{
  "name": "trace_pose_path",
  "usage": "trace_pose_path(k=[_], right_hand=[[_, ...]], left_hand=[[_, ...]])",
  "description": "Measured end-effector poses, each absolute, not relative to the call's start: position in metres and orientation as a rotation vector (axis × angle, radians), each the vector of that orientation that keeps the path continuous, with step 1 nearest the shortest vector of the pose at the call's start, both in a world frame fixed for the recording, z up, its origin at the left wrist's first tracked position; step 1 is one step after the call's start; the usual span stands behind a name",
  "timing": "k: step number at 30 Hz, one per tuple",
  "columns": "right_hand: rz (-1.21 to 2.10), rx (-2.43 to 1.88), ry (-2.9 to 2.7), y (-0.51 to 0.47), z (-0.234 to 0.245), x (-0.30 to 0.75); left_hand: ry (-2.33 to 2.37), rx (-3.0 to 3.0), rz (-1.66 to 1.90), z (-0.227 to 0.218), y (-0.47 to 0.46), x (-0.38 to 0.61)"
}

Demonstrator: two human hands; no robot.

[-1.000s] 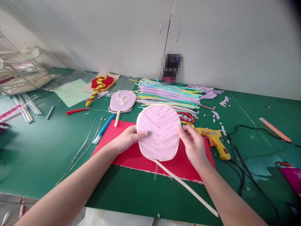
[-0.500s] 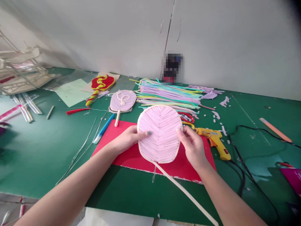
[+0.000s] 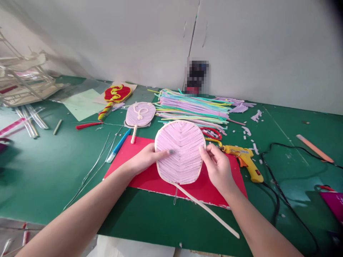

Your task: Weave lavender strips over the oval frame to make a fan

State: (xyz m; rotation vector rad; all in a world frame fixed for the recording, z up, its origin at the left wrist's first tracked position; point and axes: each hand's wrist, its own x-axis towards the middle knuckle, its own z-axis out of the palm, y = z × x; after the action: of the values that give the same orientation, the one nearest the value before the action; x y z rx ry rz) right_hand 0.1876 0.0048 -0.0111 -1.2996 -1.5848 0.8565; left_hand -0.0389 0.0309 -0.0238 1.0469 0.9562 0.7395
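Between my two hands is a rounded fan (image 3: 180, 160), covered in pale pink strips laid in a leaf-like pattern, with a cream rim. My left hand (image 3: 146, 157) grips its left edge, thumb flat on the front and the other fingers hidden behind. At the right edge, my right hand (image 3: 217, 162) pinches the rim between thumb and fingers. A long cream pipe cleaner (image 3: 210, 210) trails from the fan's bottom toward the lower right. Beside it a short wire loop (image 3: 175, 197) sticks down. Under the fan lies a red board (image 3: 128, 153).
A yellow glue gun (image 3: 245, 159) with a black cord lies right of the board. Behind are bundled pipe cleaners (image 3: 193, 107), a smaller pink fan (image 3: 140, 116) and a red-yellow fan (image 3: 118, 93). A blue pen-like tool (image 3: 119, 144) and thin wires lie left.
The fan has shifted slightly left in my hands. The trailing pipe cleaner's free end has moved up and left. Both hands keep their grip.
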Motion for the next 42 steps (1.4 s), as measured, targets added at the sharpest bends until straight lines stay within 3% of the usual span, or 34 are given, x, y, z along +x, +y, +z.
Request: trace_pose_path(k=[14, 22, 26, 42], right_hand=[[0.938, -1.358, -1.515, 0.010, -0.018, 0.187], [0.301, -1.223, -1.703, 0.009, -0.017, 0.186], [0.389, -1.056, -1.917, 0.005, -0.017, 0.182], [0.373, -1.070, -1.906, 0.008, -0.022, 0.183]], left_hand=[[1.044, 1.106, 0.771, -0.017, 0.029, -0.036], [1.122, 1.031, 0.839, -0.019, 0.032, -0.034], [1.098, 1.020, 0.861, -0.021, 0.032, -0.034], [1.091, 1.031, 0.810, -0.019, 0.031, -0.033]])
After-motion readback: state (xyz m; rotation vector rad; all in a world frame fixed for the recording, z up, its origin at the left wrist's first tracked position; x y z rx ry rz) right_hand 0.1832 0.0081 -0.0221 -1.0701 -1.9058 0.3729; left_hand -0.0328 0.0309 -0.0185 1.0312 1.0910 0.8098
